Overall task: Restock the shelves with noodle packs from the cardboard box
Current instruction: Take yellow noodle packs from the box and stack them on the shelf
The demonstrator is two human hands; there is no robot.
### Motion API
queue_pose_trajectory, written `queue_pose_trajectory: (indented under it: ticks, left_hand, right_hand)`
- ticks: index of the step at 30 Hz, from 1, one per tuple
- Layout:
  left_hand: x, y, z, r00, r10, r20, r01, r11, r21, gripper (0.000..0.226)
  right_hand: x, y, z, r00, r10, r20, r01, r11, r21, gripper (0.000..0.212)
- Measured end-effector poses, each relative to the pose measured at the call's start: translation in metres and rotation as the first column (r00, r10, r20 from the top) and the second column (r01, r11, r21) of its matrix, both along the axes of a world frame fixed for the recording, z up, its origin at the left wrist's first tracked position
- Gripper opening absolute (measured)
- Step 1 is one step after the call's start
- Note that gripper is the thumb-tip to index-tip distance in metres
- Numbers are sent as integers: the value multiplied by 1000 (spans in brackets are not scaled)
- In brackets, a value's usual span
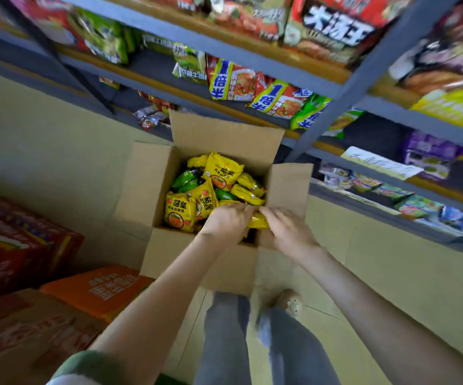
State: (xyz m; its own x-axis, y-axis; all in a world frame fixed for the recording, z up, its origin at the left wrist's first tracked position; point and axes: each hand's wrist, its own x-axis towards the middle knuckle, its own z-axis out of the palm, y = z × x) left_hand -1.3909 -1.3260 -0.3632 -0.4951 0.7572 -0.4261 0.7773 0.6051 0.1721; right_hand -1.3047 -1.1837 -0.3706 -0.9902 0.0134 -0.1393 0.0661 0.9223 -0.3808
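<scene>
Standing along the top and right side, the gray shelves (363, 87) hold many bright packs. They look blurry, and the picture edge cuts off their ends. A red box (16, 245) and an orange box (99, 290) sit on the left, blurry too and partly cut off. The cardboard box (197, 262) sits low in front of the shelves with its four flaps open. The noodle packs (222, 170) lie in a loose pile inside it, mostly yellow with some green ones in between. The near corner of the pile is hidden under the hands. The left hand (226, 220) and the right hand (286, 229) reach down side by side at the near edge of the box, backs up and fingers curled down. Both grip one yellow pack (256, 221) between them. Most of that pack is hidden, so only a small shiny part shows.
</scene>
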Motion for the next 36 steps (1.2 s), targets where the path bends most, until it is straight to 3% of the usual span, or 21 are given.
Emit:
queue_pose_trajectory:
  ticks: [3, 6, 11, 17, 21, 23, 28, 36]
  left_hand:
    - [13, 27, 76, 994, 11, -108, -6, 999, 48, 43]
    - [38, 62, 135, 993, 22, -112, -7, 991, 136, 35]
    - [91, 138, 222, 976, 72, -207, -14, 963, 268, 46]
    - [149, 230, 307, 990, 139, 27, -126, 778, 615, 43]
    - [167, 285, 353, 986, 160, 43, -136, 632, 763, 38]
    - [168, 309, 373, 983, 158, 88, -164, 571, 805, 35]
    - [153, 368, 416, 985, 98, 141, -171, 502, 848, 24]
    - [105, 451, 437, 886, -71, 459, -402, 376, 835, 16]
  right_hand:
    - [12, 25, 74, 1000, 16, -26, -14, 998, 59, 45]
    - [36, 61, 133, 995, 23, -93, -10, 989, 146, 58]
    - [101, 142, 213, 978, -1, -208, 32, 989, 144, 52]
    - [170, 236, 306, 923, -90, -373, 195, 947, 255, 50]
    - [201, 274, 342, 720, -104, -686, 440, 833, 335, 69]
    - [209, 289, 349, 648, -76, -758, 503, 789, 351, 84]
    - [195, 338, 358, 684, -73, -726, 558, 694, 456, 127]
    - [151, 408, 375, 727, -184, -662, 572, 696, 434, 134]
